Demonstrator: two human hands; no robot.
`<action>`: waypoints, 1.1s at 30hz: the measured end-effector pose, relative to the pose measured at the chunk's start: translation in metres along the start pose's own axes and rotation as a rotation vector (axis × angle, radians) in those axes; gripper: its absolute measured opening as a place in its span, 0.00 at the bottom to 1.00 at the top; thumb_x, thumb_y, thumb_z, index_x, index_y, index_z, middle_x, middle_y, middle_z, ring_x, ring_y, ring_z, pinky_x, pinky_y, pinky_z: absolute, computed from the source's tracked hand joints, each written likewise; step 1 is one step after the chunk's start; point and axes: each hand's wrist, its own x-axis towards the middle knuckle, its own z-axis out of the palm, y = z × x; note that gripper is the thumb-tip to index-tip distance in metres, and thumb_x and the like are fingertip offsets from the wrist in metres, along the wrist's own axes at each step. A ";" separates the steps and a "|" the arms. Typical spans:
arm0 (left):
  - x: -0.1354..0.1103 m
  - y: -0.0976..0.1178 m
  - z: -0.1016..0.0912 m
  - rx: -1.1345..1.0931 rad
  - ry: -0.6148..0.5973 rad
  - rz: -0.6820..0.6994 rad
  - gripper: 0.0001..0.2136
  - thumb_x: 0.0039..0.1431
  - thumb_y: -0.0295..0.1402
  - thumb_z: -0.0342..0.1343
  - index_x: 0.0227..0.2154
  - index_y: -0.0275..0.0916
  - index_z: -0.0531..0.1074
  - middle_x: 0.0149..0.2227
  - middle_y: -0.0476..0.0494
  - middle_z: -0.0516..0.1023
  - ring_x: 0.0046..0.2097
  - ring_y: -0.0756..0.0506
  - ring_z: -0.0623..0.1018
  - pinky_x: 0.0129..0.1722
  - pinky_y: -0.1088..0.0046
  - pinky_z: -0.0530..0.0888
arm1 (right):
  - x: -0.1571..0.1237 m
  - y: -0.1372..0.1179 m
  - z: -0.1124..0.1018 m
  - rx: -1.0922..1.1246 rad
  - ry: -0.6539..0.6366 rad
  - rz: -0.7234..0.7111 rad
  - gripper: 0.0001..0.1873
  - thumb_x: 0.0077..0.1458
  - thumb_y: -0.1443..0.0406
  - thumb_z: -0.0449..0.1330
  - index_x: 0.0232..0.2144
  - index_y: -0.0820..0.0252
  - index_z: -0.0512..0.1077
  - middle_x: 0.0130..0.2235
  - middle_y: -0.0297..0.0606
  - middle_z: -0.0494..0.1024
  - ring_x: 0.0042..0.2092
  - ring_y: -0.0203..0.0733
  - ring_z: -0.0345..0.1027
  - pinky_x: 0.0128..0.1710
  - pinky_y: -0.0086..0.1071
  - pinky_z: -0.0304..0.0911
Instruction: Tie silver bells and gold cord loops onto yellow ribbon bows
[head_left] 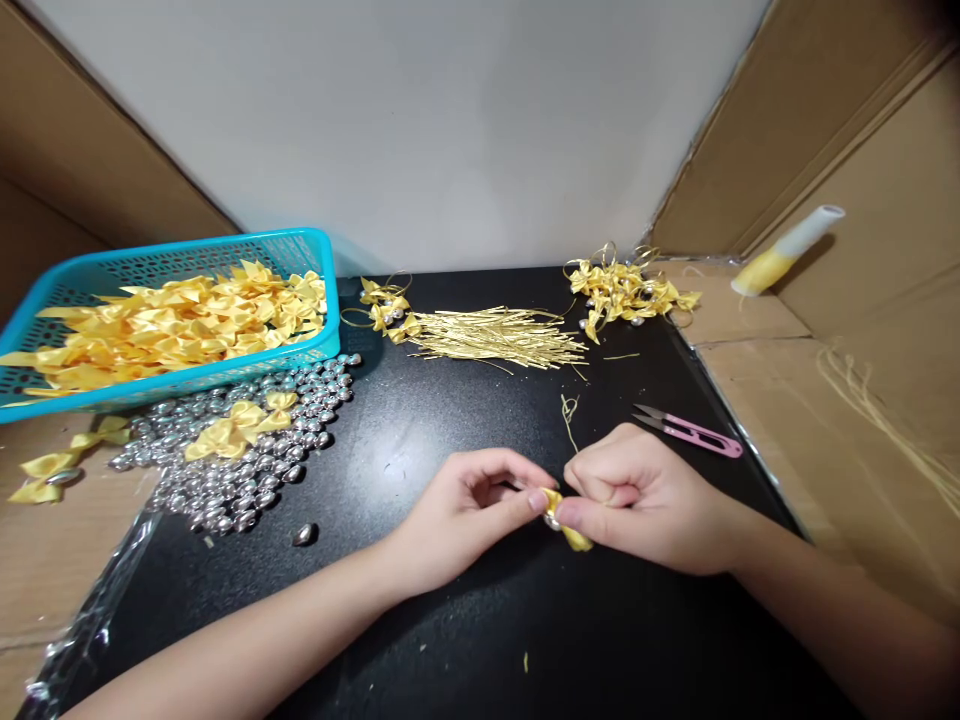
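Between my two hands, above the black table, is a yellow ribbon bow [577, 538] with a silver bell or bead [552, 521] against it. My left hand [480, 505] pinches the bow's left side between thumb and fingertips. From the right, the thumb of my right hand [645, 500] presses on the bow by the silver piece, its other fingers curled into a fist. A thin gold cord [570, 425] sticks up above my right hand's knuckles. How the cord joins the bow is hidden by my fingers.
At left stands a blue basket [330, 300] of yellow bows, with many silver beads [247, 480] beside it. Cut gold cords [502, 337] lie at the back, finished-looking corded bows [622, 290] at back right. Pink thread snips [697, 433] lie beyond my right hand.
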 end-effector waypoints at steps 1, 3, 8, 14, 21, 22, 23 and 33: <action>0.000 -0.001 0.000 0.017 -0.036 -0.029 0.06 0.57 0.33 0.62 0.31 0.35 0.76 0.31 0.46 0.78 0.34 0.50 0.75 0.37 0.75 0.71 | 0.000 0.000 0.001 -0.009 0.000 0.006 0.27 0.54 0.69 0.60 0.16 0.57 0.44 0.18 0.23 0.45 0.21 0.27 0.39 0.20 0.27 0.41; 0.001 -0.004 0.001 0.044 -0.096 -0.051 0.06 0.56 0.33 0.62 0.31 0.34 0.76 0.31 0.45 0.78 0.34 0.49 0.75 0.37 0.73 0.70 | 0.000 -0.001 0.002 -0.025 0.000 0.019 0.27 0.54 0.70 0.59 0.16 0.58 0.44 0.18 0.23 0.45 0.21 0.27 0.39 0.20 0.27 0.41; 0.005 -0.007 -0.001 0.146 -0.143 0.136 0.07 0.58 0.33 0.60 0.37 0.36 0.76 0.35 0.45 0.75 0.39 0.47 0.74 0.42 0.70 0.70 | -0.001 -0.001 0.004 -0.011 0.000 -0.006 0.26 0.54 0.70 0.59 0.17 0.58 0.44 0.19 0.23 0.46 0.21 0.26 0.39 0.20 0.26 0.42; 0.005 -0.004 -0.004 0.440 -0.122 0.352 0.05 0.60 0.31 0.59 0.36 0.36 0.77 0.36 0.45 0.72 0.39 0.48 0.73 0.42 0.72 0.70 | 0.000 -0.002 0.005 -0.050 0.009 0.027 0.27 0.54 0.69 0.60 0.16 0.58 0.45 0.18 0.23 0.46 0.21 0.26 0.39 0.19 0.26 0.41; 0.006 -0.002 -0.002 0.442 -0.188 0.339 0.07 0.62 0.30 0.56 0.32 0.34 0.77 0.33 0.44 0.79 0.38 0.48 0.75 0.42 0.72 0.70 | 0.002 0.003 0.002 -0.059 0.041 0.045 0.26 0.56 0.67 0.58 0.17 0.57 0.45 0.18 0.23 0.48 0.21 0.27 0.41 0.19 0.26 0.42; 0.005 -0.002 -0.002 0.425 -0.192 0.306 0.07 0.62 0.30 0.56 0.31 0.34 0.77 0.32 0.45 0.78 0.37 0.49 0.75 0.41 0.73 0.70 | 0.003 0.004 0.001 -0.068 0.059 0.061 0.25 0.57 0.66 0.58 0.17 0.57 0.45 0.18 0.23 0.48 0.21 0.27 0.41 0.19 0.26 0.42; 0.005 -0.003 -0.002 0.406 -0.194 0.270 0.08 0.62 0.31 0.56 0.30 0.34 0.76 0.32 0.45 0.78 0.36 0.49 0.75 0.41 0.73 0.70 | 0.004 0.007 0.000 -0.073 0.079 0.079 0.25 0.57 0.66 0.57 0.17 0.57 0.46 0.19 0.23 0.48 0.21 0.27 0.41 0.19 0.26 0.42; 0.002 -0.008 0.000 0.219 -0.119 -0.028 0.12 0.60 0.38 0.57 0.28 0.33 0.75 0.27 0.46 0.76 0.30 0.50 0.71 0.32 0.74 0.67 | 0.008 0.024 -0.007 -0.036 0.184 0.098 0.25 0.56 0.64 0.60 0.18 0.56 0.47 0.20 0.24 0.48 0.23 0.29 0.42 0.22 0.27 0.43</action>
